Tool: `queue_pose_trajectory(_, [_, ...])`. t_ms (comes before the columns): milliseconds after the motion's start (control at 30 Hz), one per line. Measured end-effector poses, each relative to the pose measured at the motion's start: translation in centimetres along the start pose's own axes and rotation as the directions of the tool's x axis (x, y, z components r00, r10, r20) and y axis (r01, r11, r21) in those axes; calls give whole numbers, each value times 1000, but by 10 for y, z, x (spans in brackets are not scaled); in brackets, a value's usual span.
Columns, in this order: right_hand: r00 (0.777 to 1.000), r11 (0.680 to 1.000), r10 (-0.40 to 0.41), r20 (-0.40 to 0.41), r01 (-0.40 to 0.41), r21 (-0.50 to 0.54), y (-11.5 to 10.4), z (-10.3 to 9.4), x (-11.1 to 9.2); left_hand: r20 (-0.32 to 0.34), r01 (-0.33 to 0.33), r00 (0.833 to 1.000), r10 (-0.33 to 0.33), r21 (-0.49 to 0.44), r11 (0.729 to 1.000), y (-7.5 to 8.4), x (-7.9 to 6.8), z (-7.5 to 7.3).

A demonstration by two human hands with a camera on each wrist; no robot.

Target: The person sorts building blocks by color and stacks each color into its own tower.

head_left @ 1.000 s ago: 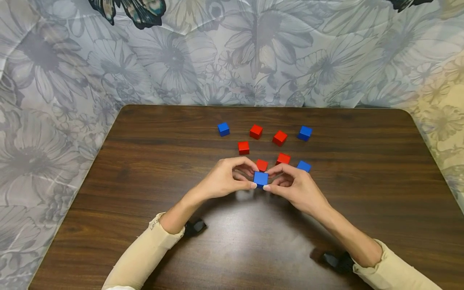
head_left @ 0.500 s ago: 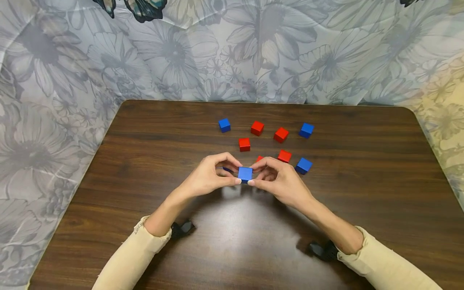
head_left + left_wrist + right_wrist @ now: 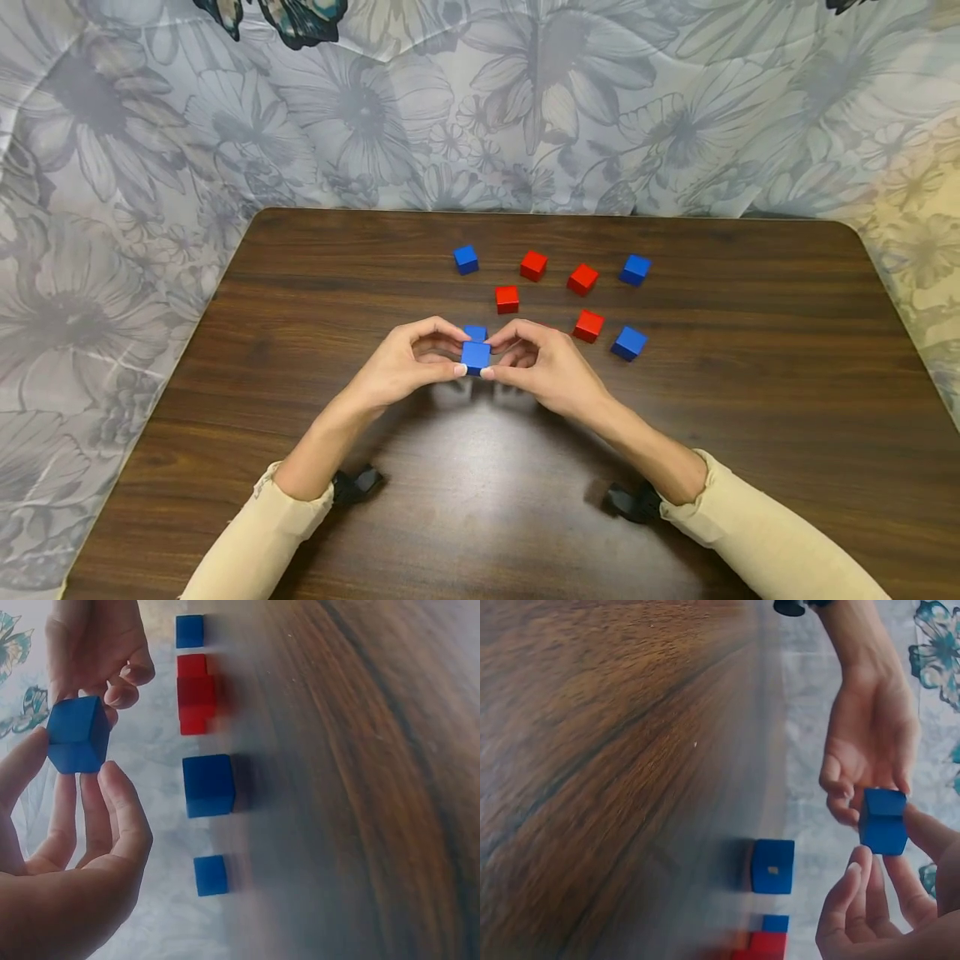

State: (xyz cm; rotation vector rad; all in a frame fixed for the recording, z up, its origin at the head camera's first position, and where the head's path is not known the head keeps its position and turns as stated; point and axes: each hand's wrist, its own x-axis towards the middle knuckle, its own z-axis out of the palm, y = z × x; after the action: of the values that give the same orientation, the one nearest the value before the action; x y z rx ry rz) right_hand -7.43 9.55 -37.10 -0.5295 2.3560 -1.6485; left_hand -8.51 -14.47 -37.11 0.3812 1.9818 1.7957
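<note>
Both hands pinch one blue cube (image 3: 476,357) between them, with the left hand (image 3: 408,362) on its left side and the right hand (image 3: 547,367) on its right. Thumbs lie at its near side and fingertips at its far side. Both wrist views show the held cube (image 3: 78,735) (image 3: 883,821) raised off the table. Just beyond it in the head view sits another blue cube (image 3: 476,332), partly covered by the held one. Past the right hand lie a red cube (image 3: 588,326) and a blue cube (image 3: 628,342).
On the brown wooden table (image 3: 480,517), farther back, stand a blue cube (image 3: 466,259), red cubes (image 3: 533,265) (image 3: 582,279) (image 3: 507,299) and a blue cube (image 3: 635,270). A floral cloth (image 3: 360,108) hangs behind the table's far edge.
Both hands have carried the blue cube leftward, from in front of a red cube to in front of another blue cube. That red cube is now hidden behind the right hand.
</note>
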Motion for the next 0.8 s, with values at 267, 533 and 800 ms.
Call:
queue_pose_trajectory(267, [999,999,29,27,-30,37,0,16,6,-10,58,998,-58,-36,998,-8,-9,-12])
queue_pose_trajectory(533, [997,997,70,33,-71,37,4,31,13,-33,99,994,-100,-38,994,-19,-14,-21])
queue_pose_trajectory(800, [991,992,128,40,-129,15,8,39,19,-45,102,994,-102,-2,995,-25,-16,-25])
